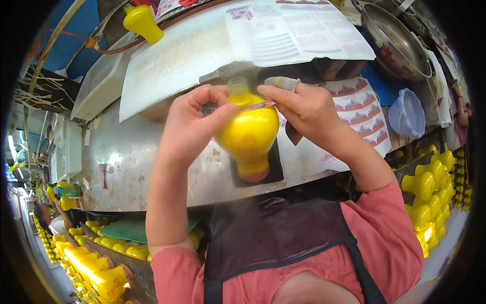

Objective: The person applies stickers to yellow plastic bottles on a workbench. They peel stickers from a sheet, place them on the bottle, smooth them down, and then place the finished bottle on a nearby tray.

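The person holds a round yellow bottle (248,134) upright above the metal worktop (126,157), roughly at the middle of the view. The left hand (190,126) wraps its side, fingers curled and the thumb pressed against the yellow body — a closed grip on the bottle. The right hand (306,109) comes in from the other side, fingers pinched shut on a thin strip (258,105) (a label edge or a small blade, too small to tell) laid across the bottle's shoulder just below its open neck; its forefinger wears a grey finger guard (282,83). Label sheets (362,109) lie just right of the hands. Many more yellow bottles (430,195) crowd the crates at the right and lower left — well apart from the one held.
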